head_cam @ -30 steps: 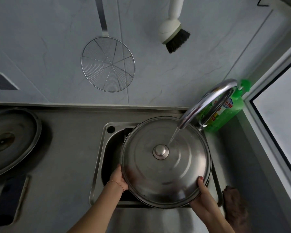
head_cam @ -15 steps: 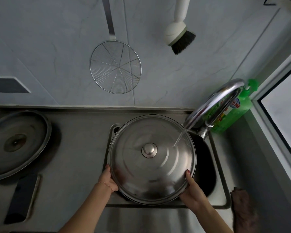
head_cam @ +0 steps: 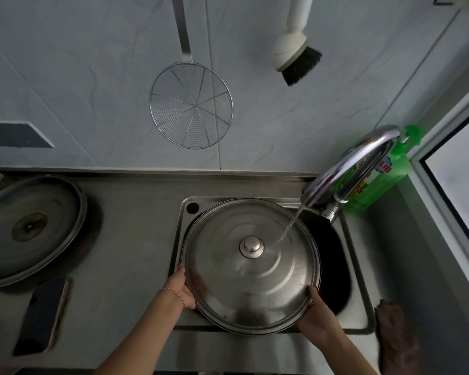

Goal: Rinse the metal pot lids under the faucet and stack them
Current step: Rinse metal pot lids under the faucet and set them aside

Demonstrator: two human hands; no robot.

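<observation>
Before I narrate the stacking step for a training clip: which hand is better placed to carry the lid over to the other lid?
Likely the left hand: it grips the lid on the side facing the second lid on the counter. The right hand holds the far rim.

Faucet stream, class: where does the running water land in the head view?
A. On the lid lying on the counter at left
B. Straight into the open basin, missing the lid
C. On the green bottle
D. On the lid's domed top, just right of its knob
D: the stream from the faucet strikes the held pot lid just right of its knob.
</observation>
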